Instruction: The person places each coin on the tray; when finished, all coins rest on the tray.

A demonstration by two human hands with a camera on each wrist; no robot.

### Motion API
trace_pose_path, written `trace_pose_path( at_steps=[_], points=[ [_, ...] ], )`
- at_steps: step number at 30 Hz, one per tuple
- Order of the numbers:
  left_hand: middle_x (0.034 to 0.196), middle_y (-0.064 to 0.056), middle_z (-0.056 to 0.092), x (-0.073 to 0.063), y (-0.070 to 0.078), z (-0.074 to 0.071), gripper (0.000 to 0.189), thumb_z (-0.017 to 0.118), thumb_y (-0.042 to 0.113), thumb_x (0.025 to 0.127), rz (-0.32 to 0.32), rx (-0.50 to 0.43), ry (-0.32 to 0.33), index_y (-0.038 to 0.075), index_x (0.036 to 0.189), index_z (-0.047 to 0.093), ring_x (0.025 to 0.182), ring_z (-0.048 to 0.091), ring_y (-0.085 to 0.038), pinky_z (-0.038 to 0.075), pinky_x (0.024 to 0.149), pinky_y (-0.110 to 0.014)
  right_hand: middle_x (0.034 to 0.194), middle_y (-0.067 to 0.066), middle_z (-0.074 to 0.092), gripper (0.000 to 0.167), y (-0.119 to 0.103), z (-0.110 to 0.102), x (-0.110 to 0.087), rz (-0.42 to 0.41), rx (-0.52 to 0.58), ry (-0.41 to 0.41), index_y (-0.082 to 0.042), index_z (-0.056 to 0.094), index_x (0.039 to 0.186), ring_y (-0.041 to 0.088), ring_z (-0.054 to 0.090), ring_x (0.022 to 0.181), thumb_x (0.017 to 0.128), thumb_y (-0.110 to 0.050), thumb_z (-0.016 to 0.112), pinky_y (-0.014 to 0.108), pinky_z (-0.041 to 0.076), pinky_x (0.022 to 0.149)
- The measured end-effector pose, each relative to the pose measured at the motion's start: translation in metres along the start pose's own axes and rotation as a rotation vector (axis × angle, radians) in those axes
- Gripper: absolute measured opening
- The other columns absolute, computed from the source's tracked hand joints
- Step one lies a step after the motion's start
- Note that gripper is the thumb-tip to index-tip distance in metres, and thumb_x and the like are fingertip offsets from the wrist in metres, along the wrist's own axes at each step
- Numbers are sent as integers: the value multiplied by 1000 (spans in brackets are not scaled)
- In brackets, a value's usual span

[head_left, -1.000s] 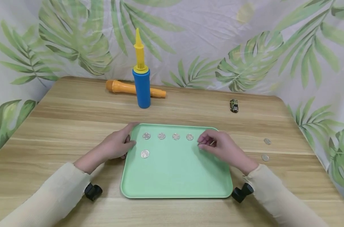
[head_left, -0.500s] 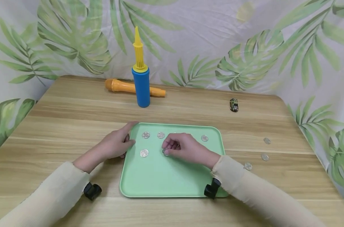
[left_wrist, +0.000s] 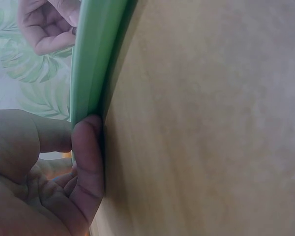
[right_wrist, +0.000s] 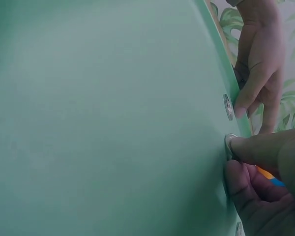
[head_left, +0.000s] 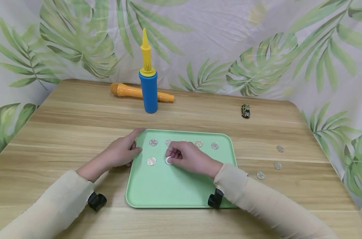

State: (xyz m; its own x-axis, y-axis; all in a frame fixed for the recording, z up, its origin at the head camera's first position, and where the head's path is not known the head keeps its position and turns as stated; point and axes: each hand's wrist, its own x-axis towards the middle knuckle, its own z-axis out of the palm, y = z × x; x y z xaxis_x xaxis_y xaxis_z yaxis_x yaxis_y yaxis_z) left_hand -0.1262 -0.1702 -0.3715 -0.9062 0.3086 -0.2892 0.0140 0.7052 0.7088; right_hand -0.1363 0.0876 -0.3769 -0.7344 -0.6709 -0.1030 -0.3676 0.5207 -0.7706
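Reaching over the wooden table (head_left: 64, 136) from the left is a cream sleeve (head_left: 55, 199), with a black device (head_left: 96, 201) sitting at the wrist. And the left hand (head_left: 121, 154) is gripping the green tray (head_left: 169, 189) by its left rim, up near the far corner, the thumb resting at the inside edge and a bent finger lying against the outer wall! Towards the back, an orange microphone (head_left: 128, 91) is lying on its side, and a blue-and-yellow pump (head_left: 150, 93) is standing upright in front of it. Onto the tray we're going: five coins (head_left: 198, 143) are making a row along the far side, the middle one mostly hiding behind knuckles. Nearer, one separate coin (head_left: 151, 161) is lying below the row's left end. Just to its right, the right hand (head_left: 190, 156) is nearly closed, fingers curling in, thumb pressing on the held coin (head_left: 168, 160) at the tray's surface; whether that one is lying fully flat, I'm not able to tell. A second sleeve (head_left: 258, 196) is slanting away rightward. Further over, a small toy car (head_left: 245, 111) is sitting near the back, and three coins (head_left: 260, 175) are lying off the tray, on bare wood.
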Motion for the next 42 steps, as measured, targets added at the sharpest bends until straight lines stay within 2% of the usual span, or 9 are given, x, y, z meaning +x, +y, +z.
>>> trace_pose_path(
  at_steps=[10, 20, 28, 32, 36, 39, 42],
  points=[
    [78, -10, 56, -2, 0, 0, 68, 55, 10, 106, -3, -3, -2, 12, 165, 22, 59, 59, -20, 51, 57, -33, 92, 2, 70, 6, -5, 2, 5, 1, -102, -9, -7, 73, 100, 11, 60, 84, 95, -8, 76, 19, 53, 78],
    [77, -9, 55, -2, -2, 0, 68, 54, 10, 106, 8, 8, -6, 11, 166, 21, 59, 58, -20, 50, 55, -33, 95, 1, 72, 5, -5, 7, 5, -9, -124, -9, -7, 74, 101, 10, 61, 86, 96, -8, 74, 19, 54, 81],
    [78, -9, 54, -1, -2, 0, 69, 55, 10, 106, 15, 5, 4, 11, 166, 21, 59, 58, -20, 51, 56, -33, 95, -1, 70, 6, -3, 1, 0, -17, -113, -19, -9, 73, 104, 10, 60, 86, 99, -12, 72, 21, 54, 81],
    [78, -9, 55, -1, -1, 0, 69, 54, 10, 106, 0, 6, 2, 12, 166, 20, 60, 59, -20, 51, 57, -33, 98, -1, 69, 7, -5, -5, -10, 4, -94, -43, -11, 72, 107, 11, 60, 89, 100, -13, 71, 23, 55, 82],
    [79, -10, 56, -1, 0, 0, 69, 54, 11, 107, -7, 4, -3, 13, 166, 20, 60, 59, -20, 51, 57, -33, 101, -2, 69, 10, -1, -16, -26, 23, -76, -26, -11, 71, 110, 11, 61, 92, 101, -15, 69, 24, 55, 85],
    [78, -10, 55, -1, 1, 0, 68, 54, 10, 106, 0, 5, -2, 12, 166, 21, 60, 59, -20, 51, 57, -33, 103, 1, 72, 12, 8, -30, -41, 13, -47, 29, -9, 72, 112, 12, 64, 95, 101, -14, 69, 24, 57, 85],
    [78, -10, 55, -2, 2, -1, 68, 54, 9, 106, 1, 2, -3, 12, 166, 21, 60, 59, -20, 52, 57, -33, 107, 9, 74, 15, 21, -50, -58, 16, 9, 113, -3, 72, 113, 18, 67, 96, 100, -10, 68, 25, 61, 83]
  ],
)
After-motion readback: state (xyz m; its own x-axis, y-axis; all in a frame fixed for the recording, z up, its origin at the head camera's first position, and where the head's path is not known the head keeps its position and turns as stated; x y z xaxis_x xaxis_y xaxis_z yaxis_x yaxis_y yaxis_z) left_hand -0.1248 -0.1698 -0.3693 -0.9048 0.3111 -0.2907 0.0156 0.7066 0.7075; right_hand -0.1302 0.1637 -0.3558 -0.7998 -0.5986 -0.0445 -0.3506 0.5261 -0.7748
